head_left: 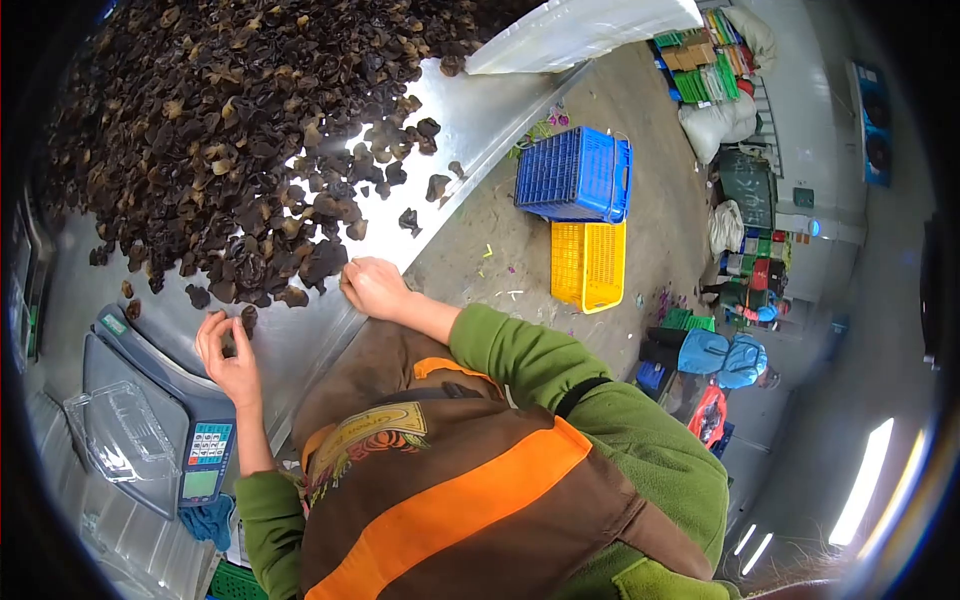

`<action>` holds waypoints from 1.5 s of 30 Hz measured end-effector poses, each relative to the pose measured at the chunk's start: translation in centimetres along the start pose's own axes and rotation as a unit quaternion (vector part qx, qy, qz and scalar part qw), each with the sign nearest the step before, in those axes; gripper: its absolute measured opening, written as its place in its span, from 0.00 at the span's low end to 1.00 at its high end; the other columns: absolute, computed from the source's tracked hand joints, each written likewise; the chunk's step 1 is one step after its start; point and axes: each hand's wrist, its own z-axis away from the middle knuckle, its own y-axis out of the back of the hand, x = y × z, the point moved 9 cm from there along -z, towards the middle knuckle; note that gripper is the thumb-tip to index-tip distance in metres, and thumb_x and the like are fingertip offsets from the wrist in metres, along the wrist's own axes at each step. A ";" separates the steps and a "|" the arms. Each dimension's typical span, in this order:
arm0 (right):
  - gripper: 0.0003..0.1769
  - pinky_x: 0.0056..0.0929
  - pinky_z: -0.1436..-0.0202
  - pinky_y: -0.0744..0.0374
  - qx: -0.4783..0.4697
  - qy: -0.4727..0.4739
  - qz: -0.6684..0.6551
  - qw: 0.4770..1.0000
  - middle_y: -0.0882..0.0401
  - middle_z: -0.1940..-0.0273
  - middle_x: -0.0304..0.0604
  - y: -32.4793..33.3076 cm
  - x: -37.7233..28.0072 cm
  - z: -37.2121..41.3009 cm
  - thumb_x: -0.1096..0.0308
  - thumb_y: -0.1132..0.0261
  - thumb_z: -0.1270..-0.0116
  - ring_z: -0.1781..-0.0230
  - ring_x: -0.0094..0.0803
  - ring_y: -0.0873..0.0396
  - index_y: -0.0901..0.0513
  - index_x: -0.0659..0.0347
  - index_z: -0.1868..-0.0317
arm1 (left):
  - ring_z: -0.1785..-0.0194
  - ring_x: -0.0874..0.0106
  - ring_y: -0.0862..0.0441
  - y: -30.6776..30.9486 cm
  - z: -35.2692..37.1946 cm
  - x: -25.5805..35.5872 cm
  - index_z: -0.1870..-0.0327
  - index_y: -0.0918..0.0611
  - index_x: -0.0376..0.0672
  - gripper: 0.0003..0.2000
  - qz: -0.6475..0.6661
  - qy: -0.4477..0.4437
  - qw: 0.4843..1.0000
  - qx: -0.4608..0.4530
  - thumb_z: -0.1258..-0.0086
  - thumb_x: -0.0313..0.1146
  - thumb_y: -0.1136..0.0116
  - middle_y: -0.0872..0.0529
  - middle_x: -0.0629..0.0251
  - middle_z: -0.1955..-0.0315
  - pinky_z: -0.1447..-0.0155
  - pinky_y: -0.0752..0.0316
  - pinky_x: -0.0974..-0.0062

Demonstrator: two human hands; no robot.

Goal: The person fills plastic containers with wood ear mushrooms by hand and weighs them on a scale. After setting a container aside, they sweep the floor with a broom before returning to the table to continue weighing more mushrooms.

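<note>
Dried fungus pieces (220, 150) lie heaped on the steel table (470, 120), with the heap's loose near edge just in front of both hands. Picking looks best done by drawing only 1 or 2 pieces clear of that edge, so each shows plainly before fingers close. The left hand (228, 350), beside the scale (205, 445) and its clear tray (120, 430), has its fingers curled in, pinching 1 dark piece against the thumb, while the right hand (375, 288) rests loosely curled at the heap's edge, touching the nearest pieces; whether it grips any I cannot tell.
</note>
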 end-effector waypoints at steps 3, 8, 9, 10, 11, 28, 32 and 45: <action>0.08 0.39 0.61 0.21 -0.050 -0.030 -0.136 0.989 0.18 0.68 0.46 3.1 -0.1 1.1 0.64 0.33 0.42 0.66 0.43 0.19 0.18 0.60 0.70 | 0.45 0.59 0.22 0.4 0.2 -0.7 0.63 0.18 0.37 0.04 0.026 0.001 1.000 -0.013 0.35 0.25 0.35 0.16 0.59 0.55 0.42 0.28 0.64; 0.09 0.25 0.61 0.22 -0.016 -0.297 -0.667 0.684 0.18 0.62 0.34 6.7 10.2 12.9 0.62 0.31 0.33 0.66 0.23 0.22 0.18 0.56 0.59 | 0.53 0.63 0.20 -0.1 1.5 -3.2 0.63 0.18 0.35 0.04 0.078 0.045 0.995 -0.043 0.33 0.25 0.36 0.16 0.59 0.56 0.49 0.25 0.69; 0.09 0.26 0.58 0.22 0.017 -0.358 -0.734 0.577 0.17 0.61 0.36 5.2 14.0 17.4 0.60 0.33 0.31 0.63 0.24 0.21 0.19 0.56 0.58 | 0.55 0.65 0.20 -0.3 1.7 -3.3 0.63 0.18 0.35 0.04 0.081 0.034 0.995 -0.039 0.33 0.25 0.36 0.16 0.59 0.56 0.52 0.24 0.71; 0.13 0.31 0.57 0.21 -0.028 -0.450 -0.657 0.605 0.16 0.55 0.39 3.5 16.4 21.2 0.56 0.35 0.30 0.59 0.28 0.18 0.18 0.57 0.58 | 0.55 0.65 0.20 -0.2 1.8 -3.2 0.63 0.18 0.35 0.04 0.092 0.024 0.994 -0.048 0.33 0.25 0.36 0.16 0.59 0.56 0.52 0.24 0.71; 0.13 0.31 0.57 0.21 -0.014 -0.449 -0.655 0.607 0.16 0.55 0.39 3.0 18.3 23.2 0.56 0.35 0.30 0.59 0.28 0.18 0.18 0.57 0.58 | 0.55 0.65 0.20 -0.3 1.8 -3.1 0.63 0.18 0.35 0.04 0.091 0.023 0.994 -0.057 0.32 0.25 0.36 0.16 0.59 0.56 0.52 0.24 0.72; 0.28 0.42 0.36 0.28 0.124 0.027 -0.098 0.987 0.26 0.43 0.51 6.9 -1.2 -7.2 0.69 0.30 0.43 0.40 0.49 0.28 0.25 0.60 0.41 | 0.34 0.52 0.32 -10.6 -5.2 3.5 0.41 0.23 0.44 0.24 -0.116 -0.047 0.981 -0.149 0.37 0.42 0.34 0.23 0.55 0.42 0.31 0.39 0.51; 0.28 0.48 0.33 0.32 0.067 0.125 -0.040 0.989 0.30 0.37 0.48 4.5 -3.9 -4.5 0.71 0.28 0.49 0.31 0.51 0.38 0.22 0.57 0.45 | 0.31 0.54 0.34 -9.5 -0.4 6.5 0.48 0.22 0.46 0.20 -0.098 -0.131 0.966 -0.201 0.40 0.40 0.32 0.24 0.60 0.41 0.26 0.49 0.48; 0.09 0.39 0.50 0.20 0.119 0.035 -0.204 0.971 0.19 0.54 0.50 11.2 3.3 -13.5 0.71 0.37 0.38 0.53 0.50 0.20 0.16 0.61 0.57 | 0.47 0.69 0.21 -0.6 -5.2 -11.4 0.46 0.20 0.31 0.21 0.074 0.268 0.950 0.142 0.26 0.43 0.40 0.17 0.55 0.48 0.39 0.28 0.73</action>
